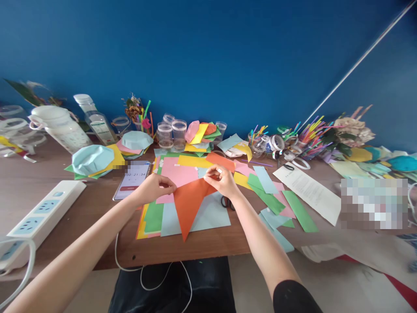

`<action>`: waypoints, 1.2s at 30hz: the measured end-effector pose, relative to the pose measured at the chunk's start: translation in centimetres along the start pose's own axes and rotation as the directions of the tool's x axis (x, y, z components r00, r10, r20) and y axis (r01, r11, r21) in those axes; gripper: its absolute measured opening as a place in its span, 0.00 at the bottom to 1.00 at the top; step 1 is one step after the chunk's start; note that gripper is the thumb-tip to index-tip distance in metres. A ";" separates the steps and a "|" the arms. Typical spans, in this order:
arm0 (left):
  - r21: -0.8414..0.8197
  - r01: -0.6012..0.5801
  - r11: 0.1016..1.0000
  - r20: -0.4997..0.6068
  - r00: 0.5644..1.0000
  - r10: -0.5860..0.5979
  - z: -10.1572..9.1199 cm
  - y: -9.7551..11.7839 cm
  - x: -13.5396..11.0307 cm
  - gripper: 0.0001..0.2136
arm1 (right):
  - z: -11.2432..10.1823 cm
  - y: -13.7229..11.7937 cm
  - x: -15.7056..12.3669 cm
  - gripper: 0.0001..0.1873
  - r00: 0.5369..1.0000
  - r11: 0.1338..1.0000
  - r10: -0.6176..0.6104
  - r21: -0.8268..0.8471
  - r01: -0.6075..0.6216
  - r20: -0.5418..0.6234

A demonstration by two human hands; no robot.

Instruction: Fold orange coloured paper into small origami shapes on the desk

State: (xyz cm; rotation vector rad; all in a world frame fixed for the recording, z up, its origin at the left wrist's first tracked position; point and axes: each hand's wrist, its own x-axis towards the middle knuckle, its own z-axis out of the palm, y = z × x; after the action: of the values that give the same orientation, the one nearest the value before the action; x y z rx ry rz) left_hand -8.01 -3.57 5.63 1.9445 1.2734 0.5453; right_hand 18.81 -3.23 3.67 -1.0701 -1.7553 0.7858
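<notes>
The left hand (158,188) is pinching the left upper corner of a folded, pointed sheet of bright orange paper (189,202) between thumb and fingertips. The right hand (221,180), thumb and fingertips drawn together, is holding its right upper part. The orange paper is hanging between both hands, pointing downward over a flat light-blue paper sheet (211,218). Black looped scissor handles (227,202) are showing just beside the right wrist. Beneath and around, a pink paper sheet (177,167) and a green paper sheet (153,221) are lying on the brown wooden table (211,247). To the left, a smartphone with a lit screen (132,174) is lying near a long white power strip (67,191). To the right, a long green paper strip (299,211) is resting near a printed white sheet (309,194). Behind, clear plastic cups (179,134) are standing before a blue wall (195,56).
</notes>
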 end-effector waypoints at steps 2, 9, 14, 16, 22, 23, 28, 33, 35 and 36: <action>0.010 0.045 0.999 0.011 0.999 -0.045 -0.5 -1.1 -0.9 0.09 | -0.4 0.2 0.1 0.10 1.000 0.999 0.000 0.032 0.000 -0.020; -0.005 0.097 0.995 -0.146 0.985 -0.097 -1.3 -1.3 -1.4 0.13 | 0.0 0.5 0.1 0.11 1.000 0.998 0.009 0.068 -0.010 0.014; 0.080 -0.105 0.991 -0.129 0.985 0.115 0.8 2.3 0.8 0.12 | 1.2 0.2 0.0 0.11 0.999 0.999 -0.005 0.049 0.003 0.045; 0.109 -0.135 0.985 -0.067 0.987 0.143 1.9 3.1 1.5 0.12 | 1.3 0.0 -0.1 0.10 0.999 1.000 -0.006 0.019 0.005 0.045; 0.175 -0.156 0.972 -0.036 0.986 0.165 3.3 3.3 2.3 0.11 | 1.5 -1.3 -0.3 0.07 0.995 0.995 -0.067 -0.070 0.072 0.076; 0.177 -0.173 0.969 -0.030 0.983 0.181 3.4 3.3 2.3 0.11 | 1.5 -1.5 -0.3 0.08 0.992 0.994 -0.081 -0.071 0.087 0.093; 0.203 -0.202 0.958 -0.038 0.976 0.214 3.6 3.4 2.3 0.11 | 1.5 -1.4 -0.3 0.14 0.987 0.998 -0.053 -0.028 0.058 0.149; 0.205 -0.217 0.955 -0.039 0.973 0.229 3.7 3.3 2.3 0.10 | 1.4 -1.0 -0.3 0.15 0.984 0.999 -0.034 0.028 0.030 0.172; 0.196 -0.217 0.956 -0.049 0.972 0.231 3.7 3.3 2.2 0.10 | 1.3 -1.0 -0.3 0.15 0.983 0.999 -0.031 0.033 0.025 0.181; 0.191 -0.218 0.957 -0.050 0.972 0.231 3.7 3.3 2.2 0.10 | 1.3 -0.9 -0.3 0.16 0.982 0.999 -0.027 0.036 0.020 0.185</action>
State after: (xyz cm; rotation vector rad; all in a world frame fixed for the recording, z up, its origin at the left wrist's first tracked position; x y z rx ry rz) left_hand -2.59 -3.66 5.72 2.2606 1.1890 0.6346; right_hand 17.37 -3.94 3.87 -0.9773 -1.8993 0.9224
